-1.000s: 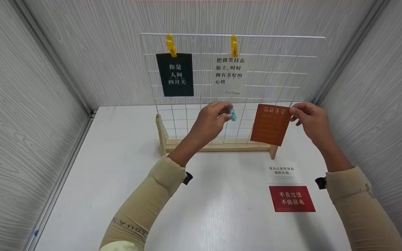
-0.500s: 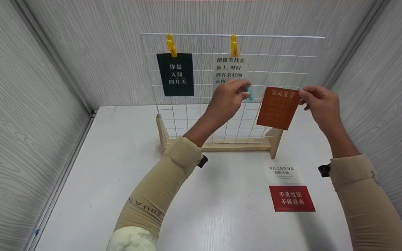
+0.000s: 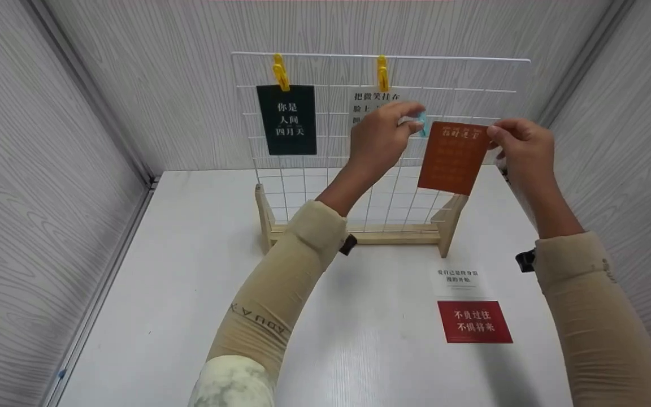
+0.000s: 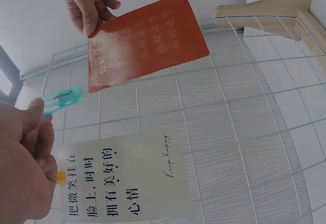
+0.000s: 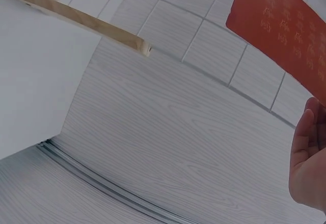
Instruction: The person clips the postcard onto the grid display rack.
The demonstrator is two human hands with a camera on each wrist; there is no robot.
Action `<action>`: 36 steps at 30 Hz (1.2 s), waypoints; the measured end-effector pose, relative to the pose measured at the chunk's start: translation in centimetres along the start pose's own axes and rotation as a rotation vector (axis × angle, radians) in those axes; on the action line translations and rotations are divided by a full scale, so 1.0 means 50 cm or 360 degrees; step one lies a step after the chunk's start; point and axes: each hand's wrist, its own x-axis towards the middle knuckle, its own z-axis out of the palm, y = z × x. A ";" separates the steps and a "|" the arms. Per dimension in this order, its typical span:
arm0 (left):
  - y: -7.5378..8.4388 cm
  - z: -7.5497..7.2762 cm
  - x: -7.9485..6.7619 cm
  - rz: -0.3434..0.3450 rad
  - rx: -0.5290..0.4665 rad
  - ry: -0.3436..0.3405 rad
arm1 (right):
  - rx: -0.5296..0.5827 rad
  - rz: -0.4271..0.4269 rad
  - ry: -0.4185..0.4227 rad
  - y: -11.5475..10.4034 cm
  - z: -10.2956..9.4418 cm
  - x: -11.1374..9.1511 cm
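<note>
My left hand pinches a light-blue clip between thumb and fingers, in front of the white wire grid. To its right, my right hand holds an orange-red card by its upper right corner, with the card hanging before the grid's right part. A dark green card hangs from a yellow clip at the grid's upper left. Beside it a white card hangs from another yellow clip; in the head view my left hand covers much of that card.
The grid stands in a wooden base on the white table. At the table's right lie a red card and a white card. Grey wood-grain walls close in the back and sides.
Both hands have risen and moved to the right, carrying the light-blue clip and the orange-red card up along the grid. My left hand now overlaps the hanging white card.
</note>
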 end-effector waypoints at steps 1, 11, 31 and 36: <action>0.003 0.001 0.006 0.0000 -0.0002 0.0014 | -0.0010 -0.0013 0.0008 -0.002 0.001 0.003; 0.038 0.017 0.051 -0.0015 -0.0024 0.0148 | -0.0115 -0.0020 0.0064 -0.001 0.004 0.029; 0.079 0.055 0.121 0.0030 -0.0025 0.0125 | -0.0104 -0.0097 0.0131 -0.023 0.023 0.065; 0.086 0.054 0.128 0.0080 0.0029 0.0152 | -0.0120 -0.0125 0.0150 -0.029 0.025 0.073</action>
